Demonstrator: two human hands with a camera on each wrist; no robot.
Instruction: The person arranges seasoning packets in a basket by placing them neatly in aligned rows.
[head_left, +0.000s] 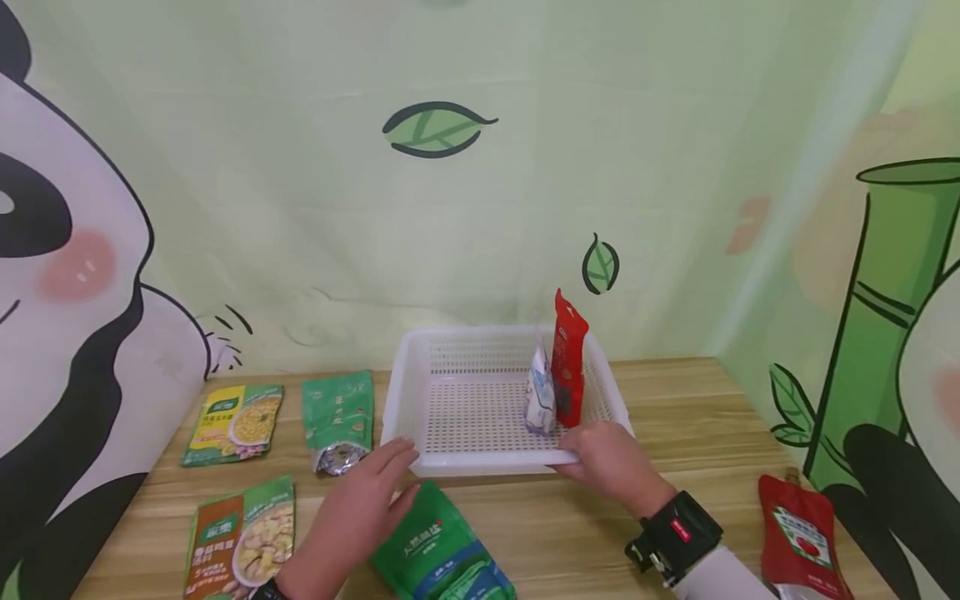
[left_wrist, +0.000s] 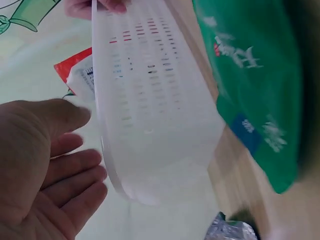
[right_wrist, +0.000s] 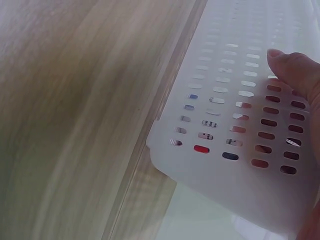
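A white perforated plastic basket [head_left: 480,458] stands on the table against the backdrop. Its front rim near the right corner is gripped by my right hand [head_left: 611,467], the thumb lying on the outer wall in the right wrist view. Inside, toward the right, a red packet [head_left: 568,358] and a smaller white packet [head_left: 540,392] stand upright side by side. My left hand [head_left: 363,508] is by the front left corner, fingers loosely extended with nothing held; in the left wrist view its fingers [left_wrist: 75,175] are close to the rim. A green pouch [head_left: 442,550] lies in front of the basket.
Left of the basket lie a green pouch with a silvery bottom [head_left: 339,417], a yellow-green packet [head_left: 234,423] and a brown-green packet [head_left: 243,537]. A red spouted pouch [head_left: 801,533] lies at the table's right edge. The printed fabric backdrop [head_left: 480,208] rises behind the table.
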